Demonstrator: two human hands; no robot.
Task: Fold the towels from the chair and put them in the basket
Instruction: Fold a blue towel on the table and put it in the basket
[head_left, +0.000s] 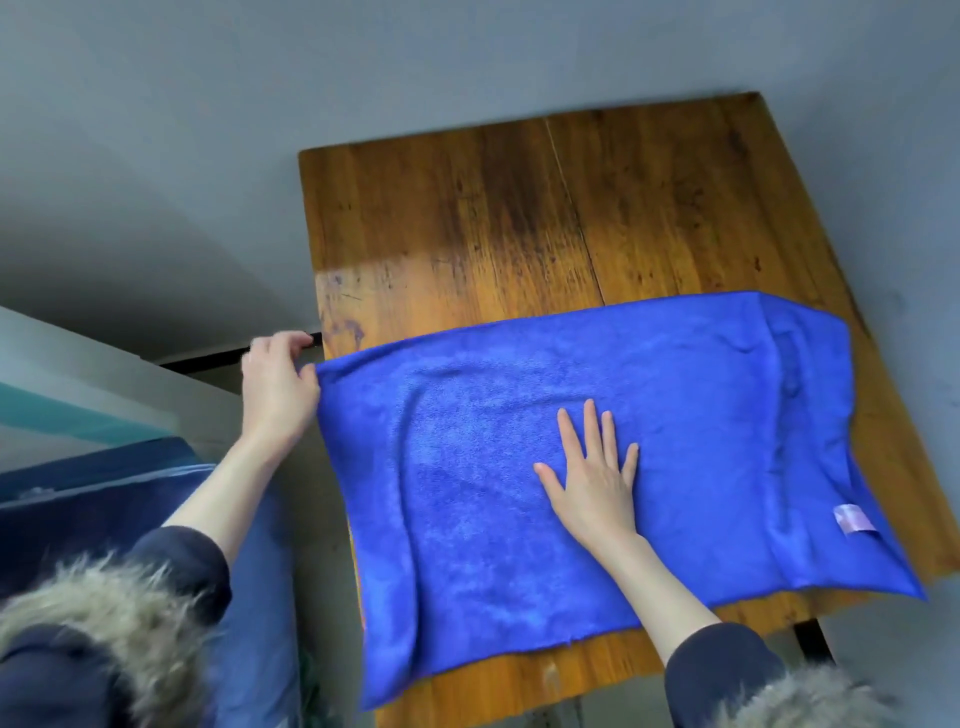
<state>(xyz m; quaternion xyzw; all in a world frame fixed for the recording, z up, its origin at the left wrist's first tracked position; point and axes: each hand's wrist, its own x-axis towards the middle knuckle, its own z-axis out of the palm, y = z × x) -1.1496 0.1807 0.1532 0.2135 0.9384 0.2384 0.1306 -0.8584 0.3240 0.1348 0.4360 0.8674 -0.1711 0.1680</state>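
A blue towel (597, 395) lies spread across the near half of a wooden table (519, 208), with its left part hanging over the table's left edge. A small pale label (854, 519) shows near its right end. My left hand (278, 384) pinches the towel's far left corner, just off the table edge. My right hand (592, 478) lies flat on the middle of the towel with fingers spread and straight. No chair or basket can be made out.
The table's far half is bare wood. Grey floor surrounds the table. A dark blue and teal object (78, 441) sits at the left. Fur-trimmed sleeves (104, 613) fill the lower corners. A black table leg (815, 644) shows at the lower right.
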